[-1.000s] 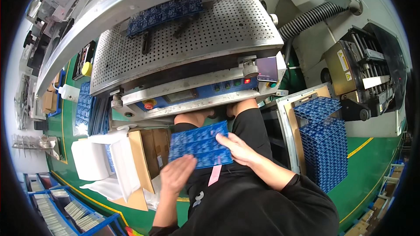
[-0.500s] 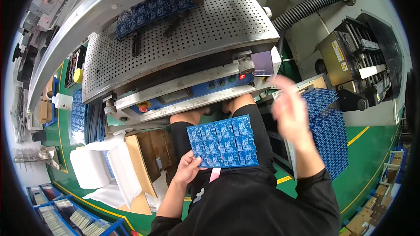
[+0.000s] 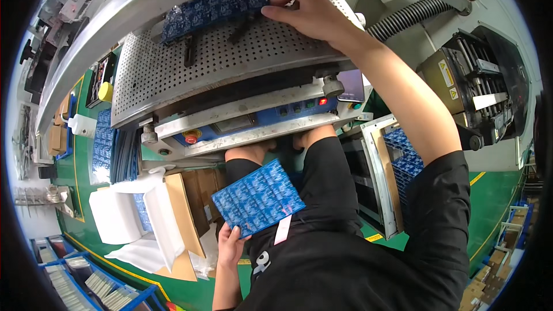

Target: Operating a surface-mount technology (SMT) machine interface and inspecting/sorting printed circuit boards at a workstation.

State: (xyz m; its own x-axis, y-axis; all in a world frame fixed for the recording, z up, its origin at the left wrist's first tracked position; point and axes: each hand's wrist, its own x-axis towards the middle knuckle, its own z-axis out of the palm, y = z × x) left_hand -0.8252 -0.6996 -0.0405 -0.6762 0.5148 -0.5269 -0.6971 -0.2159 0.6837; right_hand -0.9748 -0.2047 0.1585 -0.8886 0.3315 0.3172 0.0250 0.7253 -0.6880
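My left hand (image 3: 231, 244) pinches a corner of a blue circuit board panel (image 3: 258, 197), tilted above my lap, thumb on its upper face. A second blue circuit board panel (image 3: 216, 8) lies on a perforated metal table (image 3: 253, 52), between small dark and metal supports. My right hand (image 3: 299, 14) is at this panel's right edge, thumb and fingers apart with the thumb tip by the edge. Whether it touches the board I cannot tell. A pink-white strip (image 3: 283, 229) lies below the held panel, against my clothes.
A metal frame bar (image 3: 115, 23) arches over the table. On the table's front is a control panel with a red knob (image 3: 191, 137). At right, blue boards (image 3: 403, 155) stand stacked behind a metal-edged frame (image 3: 377, 184). An open carton with white foam (image 3: 115, 216) stands at left.
My right hand has swung up and forward from beside the board stack to the panel on the table. The panel in my left hand has turned and shifted left.
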